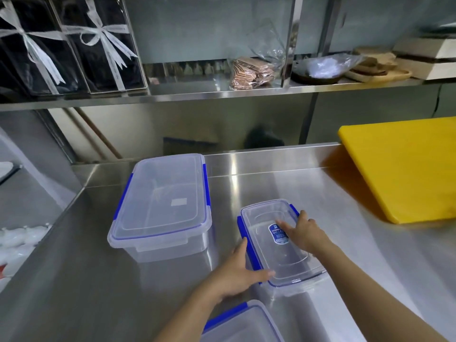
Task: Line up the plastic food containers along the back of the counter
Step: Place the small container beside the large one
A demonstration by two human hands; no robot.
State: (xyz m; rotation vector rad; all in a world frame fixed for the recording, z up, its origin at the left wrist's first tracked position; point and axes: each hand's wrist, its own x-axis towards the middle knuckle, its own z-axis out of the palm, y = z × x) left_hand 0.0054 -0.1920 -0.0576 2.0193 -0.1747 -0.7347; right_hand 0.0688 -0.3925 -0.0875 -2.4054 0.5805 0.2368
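Note:
A large clear plastic container [160, 201] with blue clips stands at the back left of the steel counter [74, 280], near the rear ledge. A smaller clear container [269, 218] with blue clips and a blue label sits mid-counter. My left hand [238, 275] grips its near left corner, thumb over the lid. Resting on its lid and right rim is my right hand [302, 233], fingers spread. The corner of a third clear container [244, 324] shows at the bottom edge, under my left forearm.
A yellow cutting board [404, 169] lies at the back right of the counter. A steel shelf above holds black ribboned boxes [74, 45], a bag of wafers [251, 72] and wooden boards [380, 67]. White bags [17, 245] sit beyond the counter's left edge.

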